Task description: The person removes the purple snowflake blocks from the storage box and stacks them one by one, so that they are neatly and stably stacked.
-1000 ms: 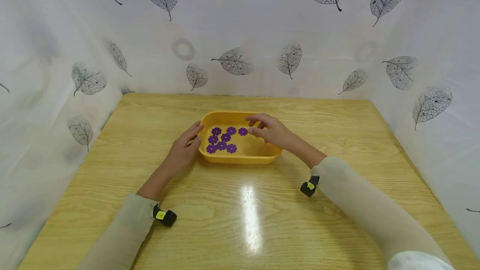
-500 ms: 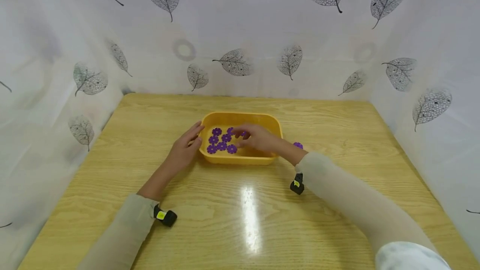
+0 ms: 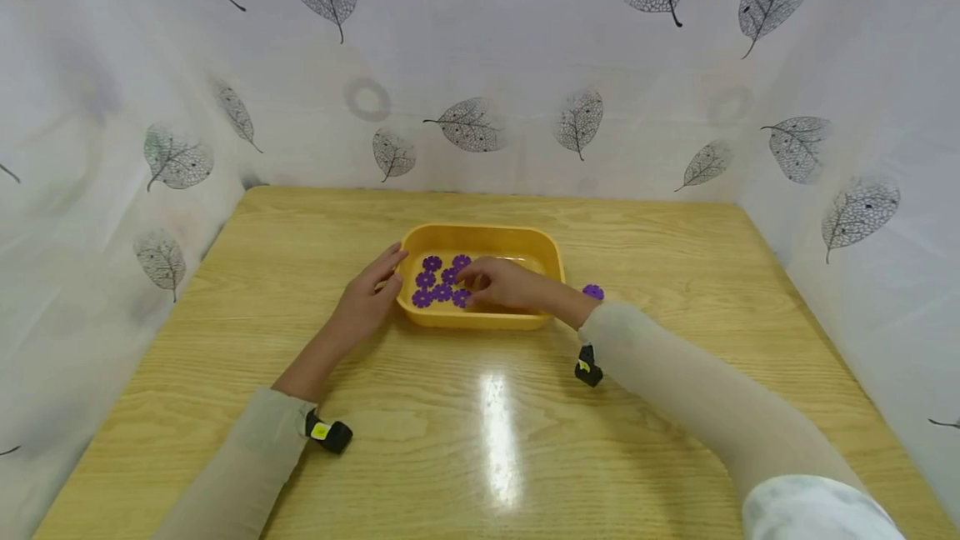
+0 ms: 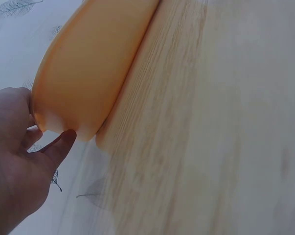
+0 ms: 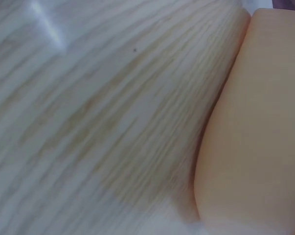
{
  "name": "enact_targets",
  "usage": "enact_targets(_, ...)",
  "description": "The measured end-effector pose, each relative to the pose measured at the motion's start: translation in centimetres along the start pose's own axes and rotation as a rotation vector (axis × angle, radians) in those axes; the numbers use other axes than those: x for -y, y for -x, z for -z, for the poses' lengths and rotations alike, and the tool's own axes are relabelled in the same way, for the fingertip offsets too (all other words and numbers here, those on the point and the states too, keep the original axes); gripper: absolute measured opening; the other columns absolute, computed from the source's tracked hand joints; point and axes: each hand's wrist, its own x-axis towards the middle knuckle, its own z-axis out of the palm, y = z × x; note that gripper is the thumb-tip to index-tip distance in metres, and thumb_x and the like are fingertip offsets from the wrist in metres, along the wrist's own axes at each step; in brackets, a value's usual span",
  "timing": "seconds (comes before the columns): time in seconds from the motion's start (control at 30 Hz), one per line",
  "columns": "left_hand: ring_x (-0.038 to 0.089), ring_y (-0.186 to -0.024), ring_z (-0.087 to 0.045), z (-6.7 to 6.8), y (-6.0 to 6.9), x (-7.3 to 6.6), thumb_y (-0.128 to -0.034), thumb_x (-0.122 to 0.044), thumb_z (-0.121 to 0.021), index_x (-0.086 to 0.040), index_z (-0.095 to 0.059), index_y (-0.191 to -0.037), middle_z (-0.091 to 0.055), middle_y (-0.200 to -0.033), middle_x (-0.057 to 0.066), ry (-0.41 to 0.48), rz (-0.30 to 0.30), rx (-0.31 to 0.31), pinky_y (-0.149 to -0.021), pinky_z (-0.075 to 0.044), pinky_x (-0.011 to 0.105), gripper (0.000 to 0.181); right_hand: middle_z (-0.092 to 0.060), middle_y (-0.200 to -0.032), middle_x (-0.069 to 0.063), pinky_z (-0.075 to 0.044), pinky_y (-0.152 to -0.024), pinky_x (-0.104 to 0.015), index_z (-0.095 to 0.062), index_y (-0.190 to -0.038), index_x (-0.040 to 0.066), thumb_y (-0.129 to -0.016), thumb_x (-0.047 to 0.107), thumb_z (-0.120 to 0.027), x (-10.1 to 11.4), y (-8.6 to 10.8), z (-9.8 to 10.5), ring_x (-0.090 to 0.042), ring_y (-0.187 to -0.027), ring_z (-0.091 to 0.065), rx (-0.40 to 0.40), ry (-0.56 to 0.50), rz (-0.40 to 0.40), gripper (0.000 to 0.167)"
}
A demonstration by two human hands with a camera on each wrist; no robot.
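A yellow plastic tray (image 3: 480, 321) rests on the table, with several purple notched flower-shaped discs (image 3: 442, 292) flat in its left half. My left hand (image 3: 366, 294) holds the tray's left end. In the left wrist view, the thumb (image 4: 66, 139) presses the outer wall and the fingers go behind the rim. Inside the tray, my right hand (image 3: 510, 283) is bent over the discs' right side, thumb and index finger apart near the front right disc (image 3: 462, 298). It hides part of the tray floor. The right wrist view shows mainly the tray's outer wall (image 5: 255, 122).
One more purple disc (image 3: 593, 292) lies on the wooden table (image 3: 420, 423) right of the tray, close to the right wrist. White curtains with leaf prints (image 3: 472, 123) enclose the table at the back and sides.
My right hand has moved left and toward me inside the tray, over the discs. The disc outside the tray has come into sight beyond the right wrist. My left hand stays put.
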Motion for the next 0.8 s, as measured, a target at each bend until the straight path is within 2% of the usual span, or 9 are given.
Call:
enact_targets(0.2, 0.031, -0.15, -0.032, 0.05, -0.04, 0.16, -0.1089, -0.023, -0.041, -0.012, -0.035, -0.158, -0.021, -0.169, 0.002, -0.011, -0.001, -0.01, -0.119, -0.036, 0.051, 0.05, -0.06, -0.114, -0.006, -0.052, -0.085, -0.025, -0.064, -0.133, 0.007, -0.093, 0.017, -0.074, 0.22, -0.2, -0.14, -0.017, -0.099, -0.055, 0.02, 0.087, 0.034, 0.043)
enact_targets(0.43, 0.032, -0.15, -0.032, -0.01, -0.1, 0.37, -0.1088, -0.023, -0.041, -0.011, -0.035, -0.157, -0.021, -0.169, 0.005, -0.008, -0.008, -0.008, -0.119, -0.036, 0.052, 0.05, -0.057, -0.109, -0.004, -0.049, -0.08, -0.025, -0.067, -0.128, 0.011, -0.093, 0.019, -0.073, 0.53, -0.48, -0.27, -0.016, -0.095, -0.051, 0.023, 0.214, 0.055, 0.036)
enact_targets(0.8, 0.031, -0.15, -0.032, -0.05, 0.08, 0.04, -0.1091, -0.024, -0.041, -0.011, -0.035, -0.158, -0.02, -0.169, 0.002, 0.007, 0.002, -0.003, -0.119, -0.035, 0.051, 0.05, -0.058, -0.109, -0.004, -0.052, -0.083, -0.025, -0.068, -0.118, 0.01, -0.092, 0.019, -0.074, 0.75, -0.41, -0.46, -0.016, -0.098, -0.054, 0.008, 0.232, 0.044, 0.028)
